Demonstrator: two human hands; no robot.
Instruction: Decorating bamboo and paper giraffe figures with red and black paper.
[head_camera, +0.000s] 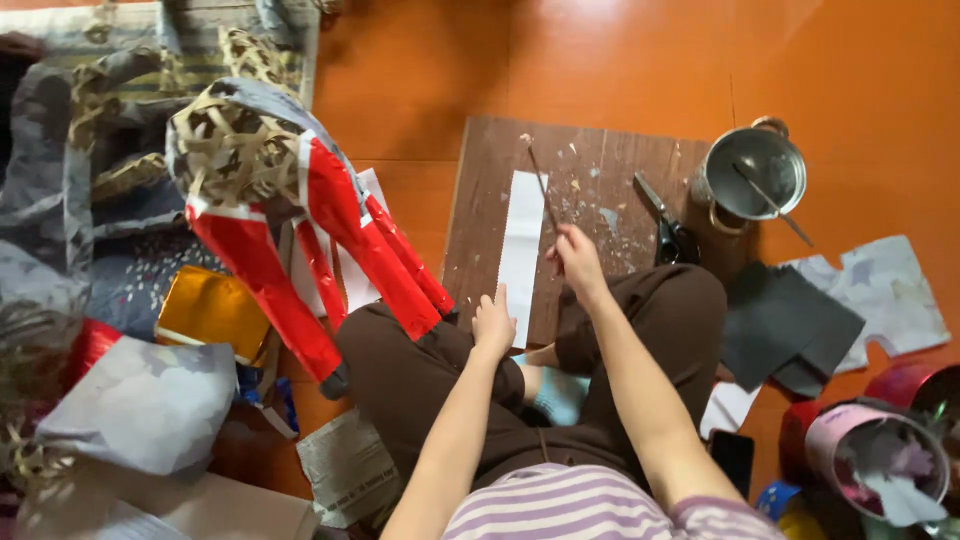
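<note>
— What do the hands have hold of here?

— The right hand (578, 258) has its grip closed around the lower end of a thin stick (543, 187), which slants up and away across a dark wooden board (600, 170) lying on the orange floor (620, 60). The left hand (492, 322) rests with fingers curled at the near end of a long white paper strip (521, 250); whether that grip is pinching the strip or only pressing on it cannot be told.

— And where does the strip lie?

— Lengthwise on the board's left half, just left of the stick, its near end at the seated person's knees, which are clad in brown trousers (420, 370).

— What surrounds the board?

— Black-handled scissors (662, 220) lie on its right part, amid small paper scraps. Just beyond the right edge stands a metal pot (752, 172) with a thin rod leaning in it. Nearer, dark grey sheets (785, 325) and a pale cut paper shape (890, 290) lie on the floor, and a pink tin (870, 460) holds paper bits. To the left, a woven-frame figure covered partly in shiny red foil (300, 230) leans against the person's left knee, beside a gold foil sheet (208, 310) and crumpled grey paper (140, 400).
</note>
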